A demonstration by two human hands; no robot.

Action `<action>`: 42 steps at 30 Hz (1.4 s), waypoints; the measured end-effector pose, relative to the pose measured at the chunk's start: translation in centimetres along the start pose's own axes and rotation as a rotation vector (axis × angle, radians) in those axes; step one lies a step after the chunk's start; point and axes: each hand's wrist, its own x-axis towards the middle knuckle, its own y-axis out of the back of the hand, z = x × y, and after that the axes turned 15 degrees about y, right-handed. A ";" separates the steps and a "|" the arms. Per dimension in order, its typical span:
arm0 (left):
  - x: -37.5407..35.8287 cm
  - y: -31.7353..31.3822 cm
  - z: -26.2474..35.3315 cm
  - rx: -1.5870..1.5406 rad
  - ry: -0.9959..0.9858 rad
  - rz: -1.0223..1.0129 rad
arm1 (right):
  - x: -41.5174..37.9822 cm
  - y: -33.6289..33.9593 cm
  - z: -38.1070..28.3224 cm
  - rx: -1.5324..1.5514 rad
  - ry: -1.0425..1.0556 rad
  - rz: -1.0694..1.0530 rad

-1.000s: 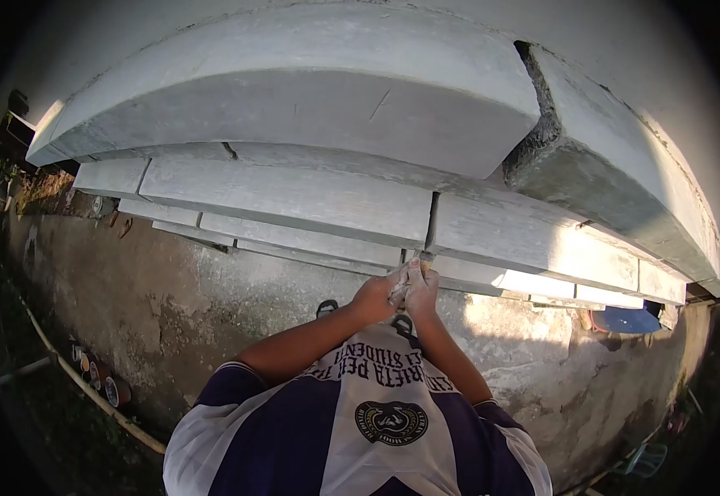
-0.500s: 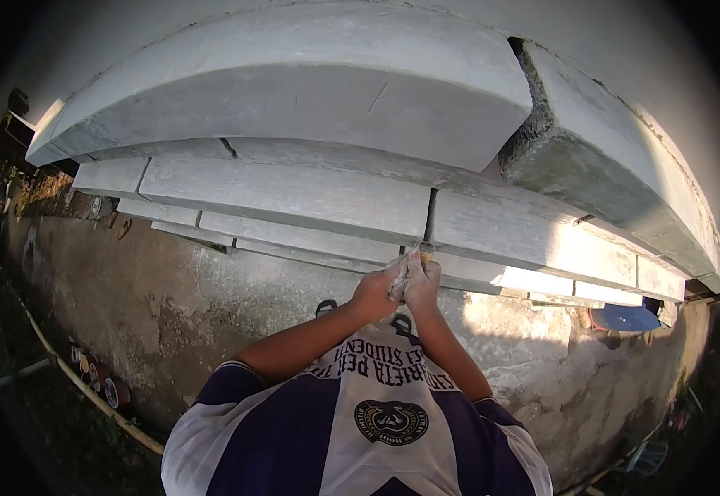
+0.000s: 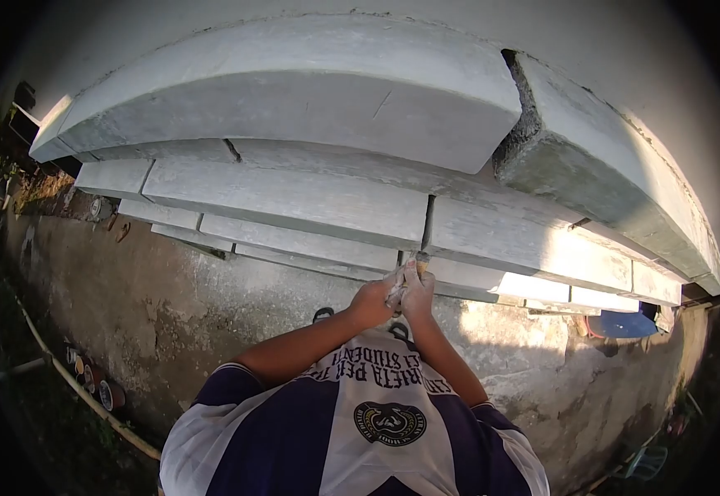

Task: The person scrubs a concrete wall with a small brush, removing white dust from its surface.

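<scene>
My left hand [image 3: 372,302] and my right hand [image 3: 417,296] are together in front of my chest, at the edge of the pale grey concrete steps [image 3: 294,194]. Closed fingers of my right hand grip a small tool with a yellowish handle [image 3: 423,266]; its working end is too small to make out. Whitish dust or material covers the fingertips of my left hand, which is closed beside the right. What it holds, if anything, is hidden. Just beyond the tool, a dark vertical joint [image 3: 429,221] separates two blocks of a step.
A wider upper ledge [image 3: 318,103] overhangs the steps, with a rough broken gap [image 3: 527,116] at right. Stained concrete floor [image 3: 178,314] lies under my sandals. Several pots [image 3: 112,395] and a bamboo pole [image 3: 87,393] line the left; a blue object [image 3: 623,324] lies at right.
Both hands have shifted slightly left and down in view with the tool, staying together near the joint. The view has moved a little too. The grip looks the same.
</scene>
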 end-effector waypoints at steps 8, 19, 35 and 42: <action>-0.1 0.2 0.2 0.031 0.021 -0.007 | -0.1 -0.7 -1.5 0.040 -0.035 0.003; 0.0 0.1 0.4 0.056 0.056 0.000 | 0.1 -1.3 -2.5 0.024 -0.034 0.024; -0.3 0.0 0.3 0.023 0.029 0.003 | -0.2 -1.0 -2.6 0.016 -0.061 0.026; 0.4 0.5 0.5 0.089 0.014 0.003 | 0.5 -1.6 -3.8 0.011 -0.071 0.022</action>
